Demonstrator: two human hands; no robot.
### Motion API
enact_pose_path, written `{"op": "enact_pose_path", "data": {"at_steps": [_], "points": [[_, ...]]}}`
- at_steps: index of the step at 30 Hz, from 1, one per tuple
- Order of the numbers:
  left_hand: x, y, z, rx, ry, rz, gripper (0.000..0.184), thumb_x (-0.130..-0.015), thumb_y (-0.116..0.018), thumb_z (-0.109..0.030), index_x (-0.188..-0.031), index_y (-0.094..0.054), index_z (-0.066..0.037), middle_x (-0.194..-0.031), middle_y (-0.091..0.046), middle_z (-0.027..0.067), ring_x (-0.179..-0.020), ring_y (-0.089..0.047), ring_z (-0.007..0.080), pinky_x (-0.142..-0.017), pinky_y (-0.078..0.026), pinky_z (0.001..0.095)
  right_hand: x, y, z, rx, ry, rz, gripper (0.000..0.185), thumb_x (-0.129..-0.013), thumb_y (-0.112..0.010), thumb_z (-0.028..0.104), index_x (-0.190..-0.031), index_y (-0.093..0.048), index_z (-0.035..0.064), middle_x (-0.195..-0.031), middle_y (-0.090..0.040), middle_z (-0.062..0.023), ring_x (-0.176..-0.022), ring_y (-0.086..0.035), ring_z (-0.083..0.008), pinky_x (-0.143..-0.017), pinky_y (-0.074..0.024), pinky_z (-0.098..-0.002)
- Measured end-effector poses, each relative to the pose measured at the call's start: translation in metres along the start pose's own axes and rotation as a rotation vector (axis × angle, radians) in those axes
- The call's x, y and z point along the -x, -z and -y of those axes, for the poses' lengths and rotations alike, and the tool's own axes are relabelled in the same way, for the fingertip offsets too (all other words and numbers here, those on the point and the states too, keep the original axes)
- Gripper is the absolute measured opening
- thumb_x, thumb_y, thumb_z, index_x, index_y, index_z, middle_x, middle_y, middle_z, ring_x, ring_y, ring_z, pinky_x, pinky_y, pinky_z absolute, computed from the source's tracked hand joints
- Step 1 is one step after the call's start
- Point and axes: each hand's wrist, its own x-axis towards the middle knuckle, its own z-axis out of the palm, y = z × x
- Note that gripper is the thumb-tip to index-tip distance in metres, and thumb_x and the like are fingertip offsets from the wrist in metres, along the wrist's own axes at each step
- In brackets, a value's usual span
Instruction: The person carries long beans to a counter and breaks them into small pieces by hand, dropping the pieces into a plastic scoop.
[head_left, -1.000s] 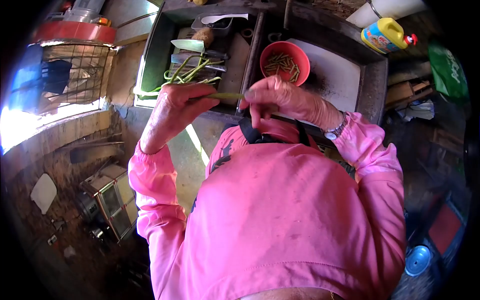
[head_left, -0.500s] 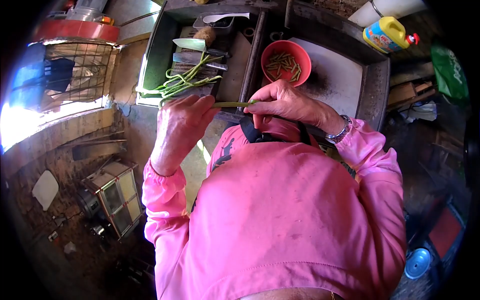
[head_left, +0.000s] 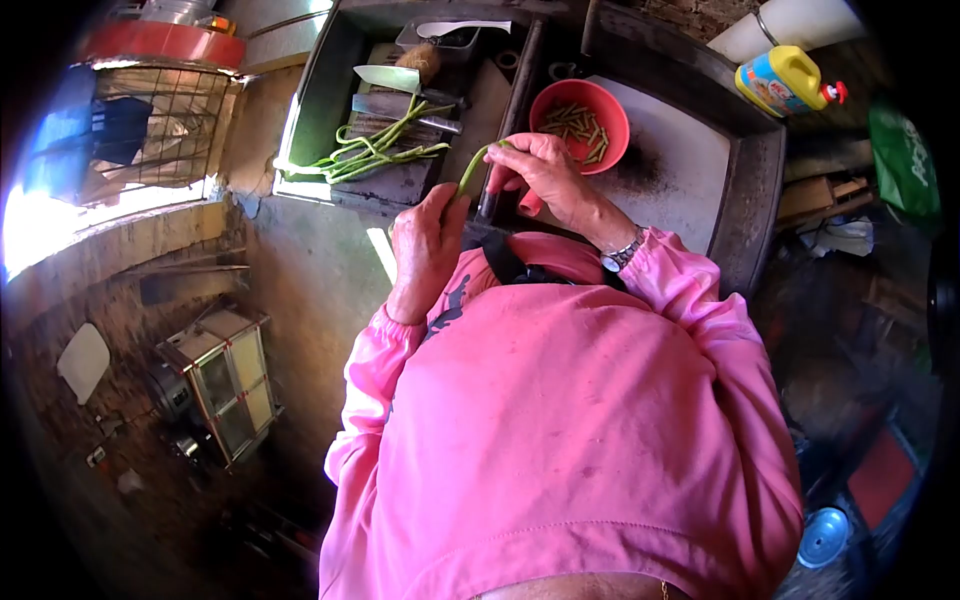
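A long green bean [head_left: 474,172] is pinched between my two hands, bending upward toward the right. My left hand [head_left: 426,245] has its fingers closed on the bean's lower end. The thumb and fingers of my right hand [head_left: 550,178] close on the upper end, beside a red bowl [head_left: 624,130]. Short bean pieces [head_left: 575,122] lie inside that bowl. A loose bunch of long green beans [head_left: 375,160] rests in the left sink section, above my left hand. Below my right hand a red rounded end [head_left: 530,204] shows; I cannot tell whether it belongs to the bowl.
Two knives, one broad-bladed [head_left: 388,78] and one longer [head_left: 390,106], lie above the beans. Near them are a brown fibrous thing [head_left: 422,62] and a tray with a white spoon [head_left: 464,28]. A dark divider [head_left: 512,120] splits the sink. A yellow bottle [head_left: 782,80] stands at right.
My left hand has moved right, and my right hand slightly up and right, toward the bowl. The bean has gone from nearly level to curved and slanting upward between them.
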Motion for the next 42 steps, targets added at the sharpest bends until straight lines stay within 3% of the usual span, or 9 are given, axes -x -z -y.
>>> {"op": "enact_pose_path", "data": {"at_steps": [9,15,19,22,25,27,35,38,42], "points": [[0.001,-0.028,-0.005,0.090,-0.027,-0.001,0.015,-0.087,-0.061,-0.018,-0.093,-0.065,-0.004,-0.068,-0.060,0.0201,-0.064,-0.062,0.0369,-0.055,-0.046,0.0408,-0.051,0.071,-0.063,-0.352,0.029,-0.353,0.030,-0.091,-0.059,0.033,-0.096,-0.065,0.0040,-0.084,-0.068,-0.0062,-0.079,-0.066,-0.0128,-0.069,-0.0490,-0.0205],[-0.020,-0.008,0.003,0.203,-0.029,0.095,0.017,-0.086,-0.062,-0.015,-0.093,-0.064,0.000,-0.065,-0.058,0.0192,-0.058,-0.060,0.0316,-0.054,-0.045,0.0359,-0.083,0.142,-0.095,0.564,-0.158,-0.324,0.043,-0.092,-0.054,0.045,-0.093,-0.065,0.0031,-0.080,-0.068,-0.0115,-0.078,-0.067,-0.0205,-0.069,-0.0512,-0.0291],[-0.029,-0.010,0.008,0.214,0.019,0.205,0.017,-0.086,-0.062,-0.015,-0.092,-0.064,0.001,-0.064,-0.057,0.0181,-0.055,-0.057,0.0275,-0.053,-0.043,0.0352,-0.066,0.126,-0.063,1.164,0.207,-0.411,0.044,-0.088,-0.059,0.043,-0.110,-0.065,0.0046,-0.099,-0.068,-0.0155,-0.094,-0.064,-0.0327,-0.081,-0.0501,-0.0396],[-0.035,-0.014,0.014,0.197,0.004,0.239,0.019,-0.085,-0.062,-0.016,-0.093,-0.065,0.001,-0.063,-0.057,0.0169,-0.053,-0.055,0.0250,-0.052,-0.042,0.0343,-0.043,0.087,-0.023,0.566,0.362,-0.095,0.035,-0.089,-0.062,0.028,-0.114,-0.063,0.0030,-0.106,-0.068,-0.0133,-0.091,-0.067,-0.0213,-0.079,-0.0509,-0.0306],[-0.042,-0.013,0.017,0.225,-0.026,0.300,0.018,-0.086,-0.062,-0.015,-0.095,-0.065,0.001,-0.063,-0.056,0.0158,-0.053,-0.052,0.0200,-0.053,-0.042,0.0326,0.000,0.046,0.034,0.771,0.401,0.061,0.034,-0.084,-0.069,0.019,-0.111,-0.063,0.0008,-0.092,-0.067,-0.0138,-0.082,-0.066,-0.0204,-0.074,-0.0515,-0.0308],[-0.047,-0.009,0.011,0.254,-0.058,0.343,0.017,-0.087,-0.062,-0.013,-0.096,-0.065,0.001,-0.063,-0.055,0.0146,-0.055,-0.050,0.0165,-0.054,-0.042,0.0312,-0.002,0.042,0.014,0.941,0.854,0.040,0.036,-0.079,-0.072,0.019,-0.109,-0.065,0.0013,-0.084,-0.066,-0.0128,-0.076,-0.065,-0.0237,-0.070,-0.0519,-0.0329],[-0.053,-0.009,0.024,0.378,-0.014,0.373,0.017,-0.088,-0.062,-0.011,-0.097,-0.065,0.003,-0.066,-0.058,0.0054,-0.062,-0.050,0.0085,-0.056,-0.043,0.0264,0.012,0.037,-0.004,1.085,0.675,0.094,0.016,-0.082,-0.067,0.015,-0.091,-0.066,0.0014,-0.075,-0.065,-0.0096,-0.070,-0.066,-0.0232,-0.062,-0.0515,-0.0326],[-0.053,-0.005,0.041,0.456,0.102,0.316,0.021,-0.089,-0.063,-0.015,-0.100,-0.065,0.003,-0.068,-0.060,0.0004,-0.063,-0.053,0.0056,-0.055,-0.043,0.0221,0.020,0.033,0.001,0.434,0.051,0.078,0.020,-0.090,-0.061,0.019,-0.092,-0.065,-0.0007,-0.076,-0.067,-0.0086,-0.072,-0.067,-0.0169,-0.064,-0.0529,-0.0285],[-0.050,-0.006,0.063,0.624,0.225,0.312,0.021,-0.091,-0.063,-0.020,-0.097,-0.068,-0.001,-0.065,-0.058,-0.0005,-0.056,-0.050,0.0037,-0.051,-0.039,0.0196,0.025,0.037,-0.005,-0.195,-0.147,0.130,0.028,-0.097,-0.052,0.023,-0.096,-0.064,-0.0027,-0.077,-0.067,-0.0090,-0.074,-0.067,-0.0174,-0.068,-0.0549,-0.0281]]}}
